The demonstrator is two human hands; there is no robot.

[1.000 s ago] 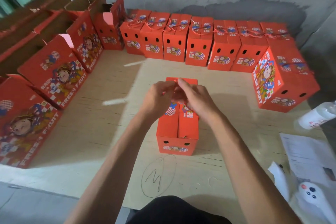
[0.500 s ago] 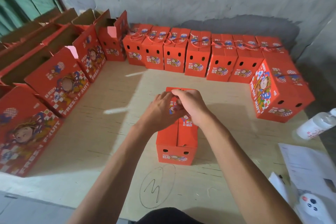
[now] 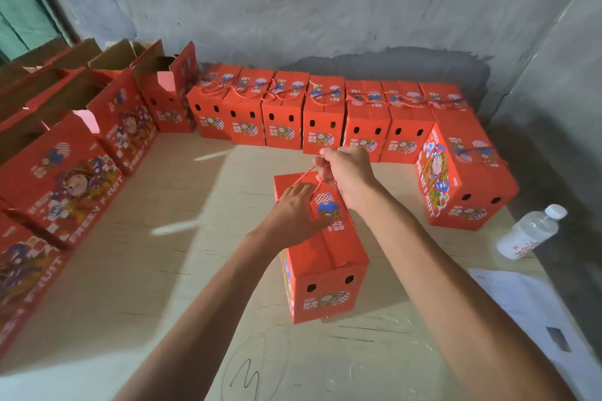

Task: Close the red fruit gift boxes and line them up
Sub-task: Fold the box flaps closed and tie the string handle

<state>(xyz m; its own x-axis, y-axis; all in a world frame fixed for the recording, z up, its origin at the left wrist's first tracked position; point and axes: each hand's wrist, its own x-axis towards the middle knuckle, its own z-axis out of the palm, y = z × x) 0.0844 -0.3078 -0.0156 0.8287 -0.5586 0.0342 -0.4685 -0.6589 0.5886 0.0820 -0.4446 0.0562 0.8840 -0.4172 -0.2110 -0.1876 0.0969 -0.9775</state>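
The surface (image 3: 136, 286) is pale wood and carries everything I work with. Beyond my hands, against the wall, stands the row (image 3: 325, 117) of closed boxes, side by side and touching, their cords lying across the tops. Far to the left of my hands are the open boxes (image 3: 75, 166), with flaps standing up and not yet done. To the right of my right hand one closed box (image 3: 462, 179) lies turned at an angle, just beside the end of the row.

Under my hands is the box (image 3: 322, 257) I am working on. Its top flaps are folded together, and it looks tilted, the far end higher; I cannot tell if it is fully off the surface. My left hand (image 3: 293, 208) rests on the top with fingers spread quite straight, pressing the lid. My right hand (image 3: 348, 172) is just beyond it, fingers curled and pinching the red cord (image 3: 311, 172), which is pulled up in a loop.

I judge the closing of this box is nearly finished, and the step in hand is the lifting by the cord. The next move, I think, needs to carry it beyond my hands to the row and set it square beside a neighbour, without the lid springing open.

Right of my right arm lie a bottle (image 3: 529, 233) and papers (image 3: 527, 312).
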